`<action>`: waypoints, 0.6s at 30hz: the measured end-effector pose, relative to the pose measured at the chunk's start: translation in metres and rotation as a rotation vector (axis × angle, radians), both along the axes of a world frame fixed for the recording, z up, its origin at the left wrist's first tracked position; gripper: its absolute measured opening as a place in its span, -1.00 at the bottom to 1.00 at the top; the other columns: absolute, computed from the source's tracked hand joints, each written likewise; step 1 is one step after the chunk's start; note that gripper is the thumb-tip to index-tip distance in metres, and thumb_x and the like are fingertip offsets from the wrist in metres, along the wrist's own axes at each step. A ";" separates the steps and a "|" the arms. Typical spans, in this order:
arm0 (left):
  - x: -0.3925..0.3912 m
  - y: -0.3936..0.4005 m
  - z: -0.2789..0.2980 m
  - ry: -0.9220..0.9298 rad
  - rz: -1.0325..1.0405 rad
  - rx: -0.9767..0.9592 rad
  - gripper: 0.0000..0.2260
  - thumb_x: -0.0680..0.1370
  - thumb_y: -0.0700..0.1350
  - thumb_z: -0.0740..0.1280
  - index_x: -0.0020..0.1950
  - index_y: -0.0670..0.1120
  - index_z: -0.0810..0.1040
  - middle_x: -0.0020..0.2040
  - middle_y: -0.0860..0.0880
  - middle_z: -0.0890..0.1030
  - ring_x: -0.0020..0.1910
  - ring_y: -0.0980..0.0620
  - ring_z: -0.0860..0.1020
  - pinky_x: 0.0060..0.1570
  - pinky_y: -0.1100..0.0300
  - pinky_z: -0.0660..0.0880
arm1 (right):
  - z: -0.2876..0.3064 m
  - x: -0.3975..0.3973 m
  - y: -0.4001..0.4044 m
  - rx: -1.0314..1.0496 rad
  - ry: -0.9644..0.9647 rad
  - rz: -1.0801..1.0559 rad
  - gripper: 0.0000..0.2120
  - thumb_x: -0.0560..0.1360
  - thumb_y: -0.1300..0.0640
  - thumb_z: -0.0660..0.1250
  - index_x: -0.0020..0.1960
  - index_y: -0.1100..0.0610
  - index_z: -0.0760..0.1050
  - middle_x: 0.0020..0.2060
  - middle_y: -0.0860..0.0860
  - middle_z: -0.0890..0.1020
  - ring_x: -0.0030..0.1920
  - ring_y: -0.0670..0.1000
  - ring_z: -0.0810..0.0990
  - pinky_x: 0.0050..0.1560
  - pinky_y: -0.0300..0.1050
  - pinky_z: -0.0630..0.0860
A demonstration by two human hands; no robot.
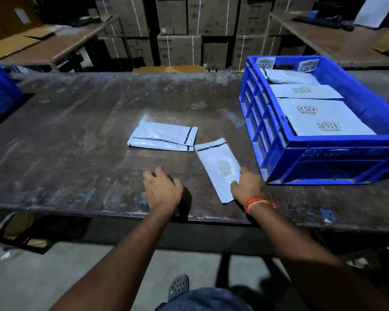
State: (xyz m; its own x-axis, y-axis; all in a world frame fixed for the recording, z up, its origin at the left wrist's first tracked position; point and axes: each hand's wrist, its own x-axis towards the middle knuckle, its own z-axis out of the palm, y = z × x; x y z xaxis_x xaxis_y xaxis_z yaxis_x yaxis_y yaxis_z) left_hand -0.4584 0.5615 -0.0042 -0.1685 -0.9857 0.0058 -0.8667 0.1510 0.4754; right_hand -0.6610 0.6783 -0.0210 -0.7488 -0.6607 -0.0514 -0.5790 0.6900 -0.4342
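Where the floor shows below the near edge of the table (76, 131), a grey perforated sandal (178, 283) sits between the two forearms. Left hand (162, 189): palm down on the tabletop just inside the near edge, about mid-width, fingers loosely spread and relaxed, grasping nothing. Right hand (248, 186): a little to the right along the same edge, an orange thread (256, 202) tied round its wrist. Its thumb lies on top of a white mailer (218, 167) and pinches the near right side; the fingers underneath are hidden. The mailer runs slantwise from the hand away toward the table's middle, printed label up, black seal strip at the far end. Motion blur: cannot tell whether it lies flat on the wood or is slightly raised. Just beyond its far end, near the centre of the table, a small stack of flat mailers (164, 136) lies unheld, very close to the held one; contact unclear. Toward the right edge stands a blue crate (323, 151), with white labelled parcels (323, 117) lying in a row inside. At the left edge, part of a second blue crate (0, 90). Past the far edge, strapped brown cartons (179, 49) are stacked in tiers.
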 end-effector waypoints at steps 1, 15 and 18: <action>0.000 0.000 0.002 0.006 -0.002 0.059 -0.58 0.53 0.08 0.34 0.32 -0.09 0.44 0.27 -0.21 0.40 0.21 -0.28 0.50 0.14 -0.09 0.48 | 0.001 0.005 0.004 -0.022 -0.028 -0.092 -0.57 0.43 0.03 0.34 0.24 0.21 0.44 0.06 0.23 0.63 0.04 0.28 0.61 -0.01 -0.01 0.54; -0.022 -0.001 -0.010 -0.190 -0.527 -0.024 -0.26 0.39 0.34 0.42 0.50 0.09 0.33 0.49 -0.11 0.30 0.45 -0.16 0.26 0.38 -0.07 0.34 | 0.028 0.054 0.002 -0.493 -0.749 -0.145 -0.84 0.51 0.22 0.25 -0.19 0.16 0.56 -0.47 0.07 0.60 -0.54 0.05 0.54 -0.54 -0.18 0.40; -0.029 -0.005 -0.012 -0.149 -0.455 -0.047 -0.32 0.45 0.34 0.35 0.49 0.07 0.37 0.49 -0.16 0.26 0.46 -0.18 0.25 0.40 -0.10 0.31 | 0.027 0.026 0.000 -0.458 -0.411 -0.155 -0.86 0.44 0.15 0.27 -0.23 0.13 0.57 -0.39 0.04 0.65 -0.35 0.09 0.63 -0.27 -0.04 0.59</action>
State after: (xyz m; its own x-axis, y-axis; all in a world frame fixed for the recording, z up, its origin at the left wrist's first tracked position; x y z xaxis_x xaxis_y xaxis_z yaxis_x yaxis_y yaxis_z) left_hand -0.4874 0.5564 -0.0165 -0.5848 -0.8111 -0.0086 -0.7660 0.5487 0.3348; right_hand -0.6346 0.6780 0.0057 -0.8166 -0.5696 -0.0930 -0.2104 0.4437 -0.8711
